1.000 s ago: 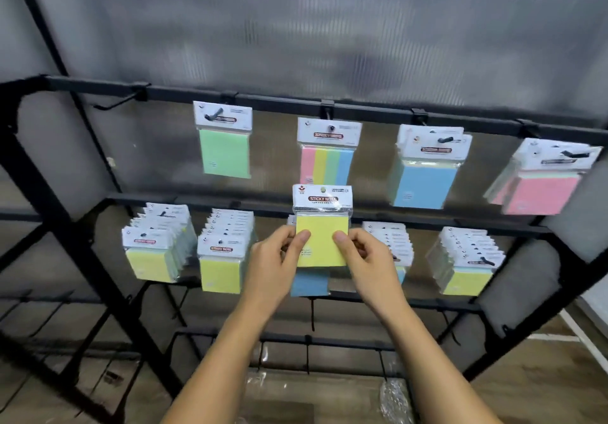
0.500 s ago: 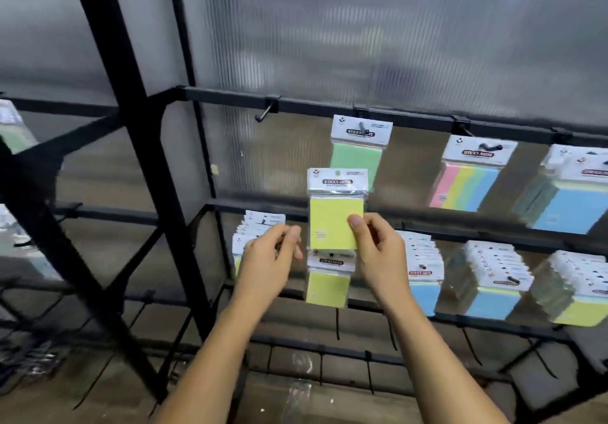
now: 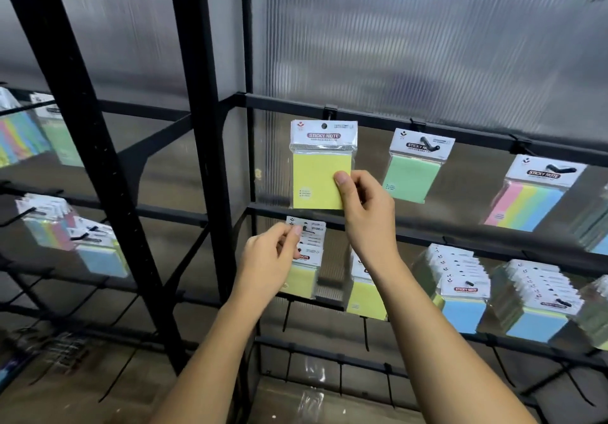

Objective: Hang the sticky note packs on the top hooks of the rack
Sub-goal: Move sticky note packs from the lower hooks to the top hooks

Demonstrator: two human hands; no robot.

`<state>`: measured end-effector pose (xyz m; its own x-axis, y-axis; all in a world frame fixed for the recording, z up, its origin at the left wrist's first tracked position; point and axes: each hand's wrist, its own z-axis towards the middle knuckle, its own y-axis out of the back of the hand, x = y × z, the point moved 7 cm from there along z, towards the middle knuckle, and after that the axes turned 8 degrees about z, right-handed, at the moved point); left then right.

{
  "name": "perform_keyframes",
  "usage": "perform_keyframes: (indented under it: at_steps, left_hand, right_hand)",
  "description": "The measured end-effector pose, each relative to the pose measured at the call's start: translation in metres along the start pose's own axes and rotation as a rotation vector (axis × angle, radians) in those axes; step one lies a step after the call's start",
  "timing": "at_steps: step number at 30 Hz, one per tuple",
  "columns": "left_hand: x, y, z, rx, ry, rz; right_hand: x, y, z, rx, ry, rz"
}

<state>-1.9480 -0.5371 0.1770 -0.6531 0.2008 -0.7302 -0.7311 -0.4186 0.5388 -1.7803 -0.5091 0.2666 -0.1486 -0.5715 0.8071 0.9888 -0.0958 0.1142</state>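
A person's right hand pinches the lower right corner of a yellow sticky note pack in clear plastic with a white header card, thumb on the front, lifting it up to the leftmost black metal hook on the top rail of a black metal display rack. The pack's punched hole sits just below that hook, so it appears the grip is low on the pack to keep the header free for threading; whether the hook tip has already entered the hole cannot be told. The left hand hovers lower, fingers loosely curled with fingertips close together and seemingly empty, in front of a row of yellow packs on the second rail, probably ready to steady or fetch another. To the right on the top rail hang a green pack and a striped pink, yellow and blue pack, already placed. Further packs at the right edge are cut off, and those on the neighbouring rack to the left are blurred. The small print on the headers is unreadable.
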Motion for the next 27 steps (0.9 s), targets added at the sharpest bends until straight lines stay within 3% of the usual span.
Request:
perform_keyframes:
  at_steps: [17, 23, 27]
  left_hand:
    - [0.003, -0.001, 0.002, 0.018, -0.008, 0.031]
    - [0.008, -0.009, 0.001, 0.023, -0.008, 0.397]
    - [0.005, -0.014, -0.003, 0.016, -0.066, 0.56]
  right_hand:
    - [-0.022, -0.005, 0.007, -0.04, -0.095, -0.017]
    - [-0.037, -0.003, 0.013, 0.004, -0.152, -0.106]
    - [-0.052, -0.003, 0.0, 0.147, -0.196, -0.447]
